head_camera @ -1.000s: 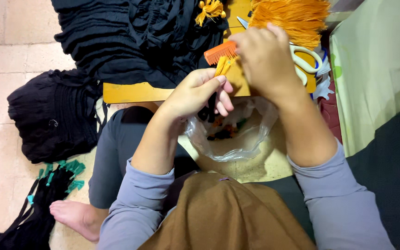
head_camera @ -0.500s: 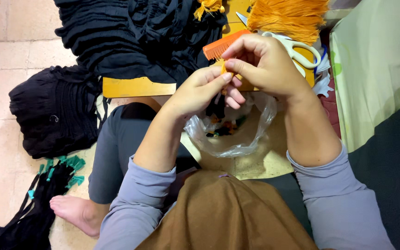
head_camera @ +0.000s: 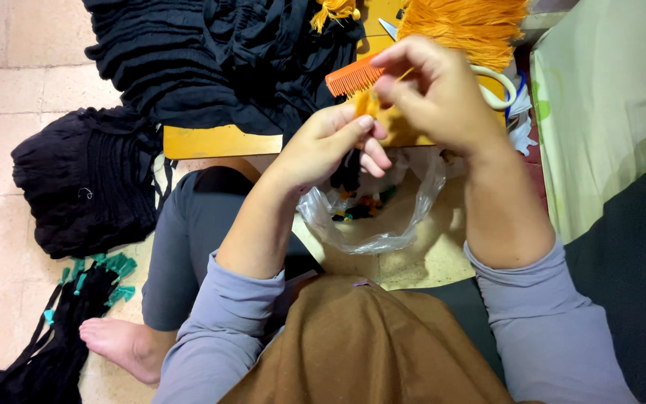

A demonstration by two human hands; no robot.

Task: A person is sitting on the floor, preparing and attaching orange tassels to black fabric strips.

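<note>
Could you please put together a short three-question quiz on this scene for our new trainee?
1. True or false: both hands meet at a small bunch of orange threads.
2. Which thing lies just above the left hand? A) orange comb B) metal spoon C) blue cup
3. What lies below the hands, on the person's lap?

Key
1. True; the left hand and the right hand pinch the threads together.
2. A.
3. A clear plastic bag with small coloured pieces in it.
</note>
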